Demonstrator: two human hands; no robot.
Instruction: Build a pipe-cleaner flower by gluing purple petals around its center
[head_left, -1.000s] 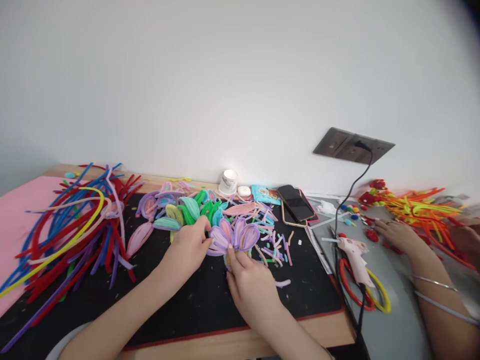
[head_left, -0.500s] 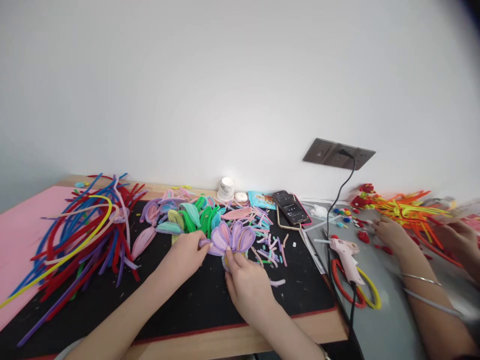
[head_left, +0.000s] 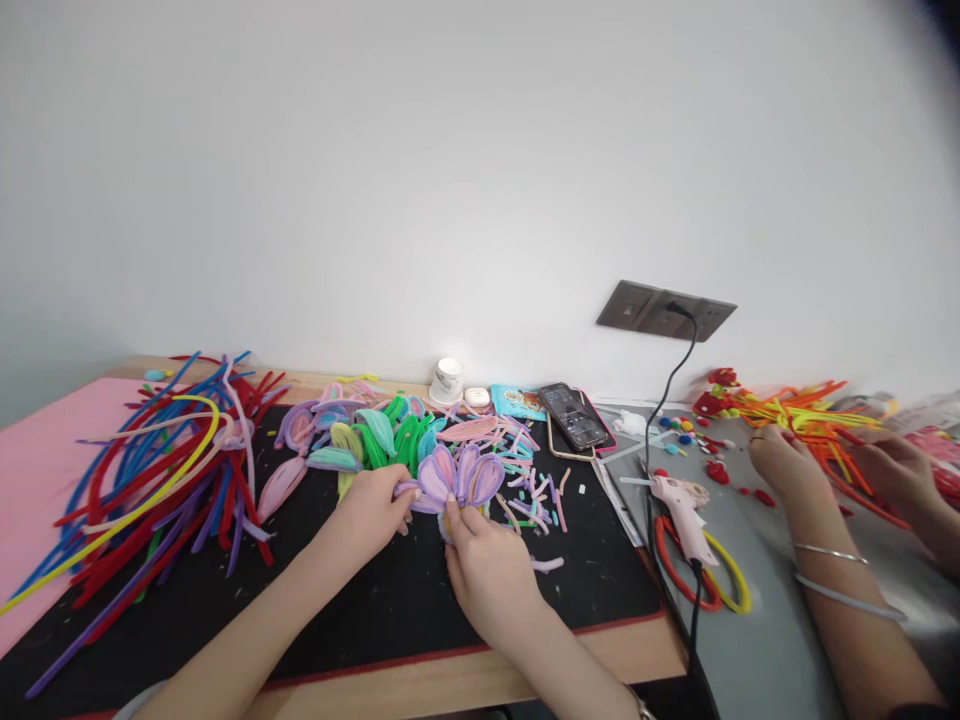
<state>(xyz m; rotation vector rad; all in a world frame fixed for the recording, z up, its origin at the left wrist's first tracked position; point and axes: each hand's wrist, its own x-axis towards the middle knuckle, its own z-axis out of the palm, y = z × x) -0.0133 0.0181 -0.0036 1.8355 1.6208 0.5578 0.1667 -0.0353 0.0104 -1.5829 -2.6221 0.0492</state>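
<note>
A flower made of purple and pink pipe cleaners (head_left: pixel 466 473) stands over the black mat (head_left: pixel 405 610), its petals fanned upward. My right hand (head_left: pixel 491 570) pinches it at the base, thumb and fingers pressed on its lower middle. On its left side, my left hand (head_left: pixel 379 512) grips a purple petal between closed fingertips. A yellowish round part peeks out under the right fingers, mostly hidden. Just behind the hands lie green pipe-cleaner leaves (head_left: pixel 409 438) and a pink petal (head_left: pixel 282 487).
Loose pipe cleaners (head_left: pixel 172 470) heap up at left. Cut bits (head_left: pixel 541 492) lie right of the flower. Behind stand a paper cup (head_left: pixel 447 381) and a phone (head_left: pixel 574 415). A corded glue gun (head_left: pixel 684 515) rests by scissors (head_left: pixel 731 575). Another person's hands (head_left: pixel 795 470) work at far right.
My left hand has lowered from above the petals' left edge and now grips a left petal. The right hand keeps its hold. The view has shifted, and the phone screen has lit up.
</note>
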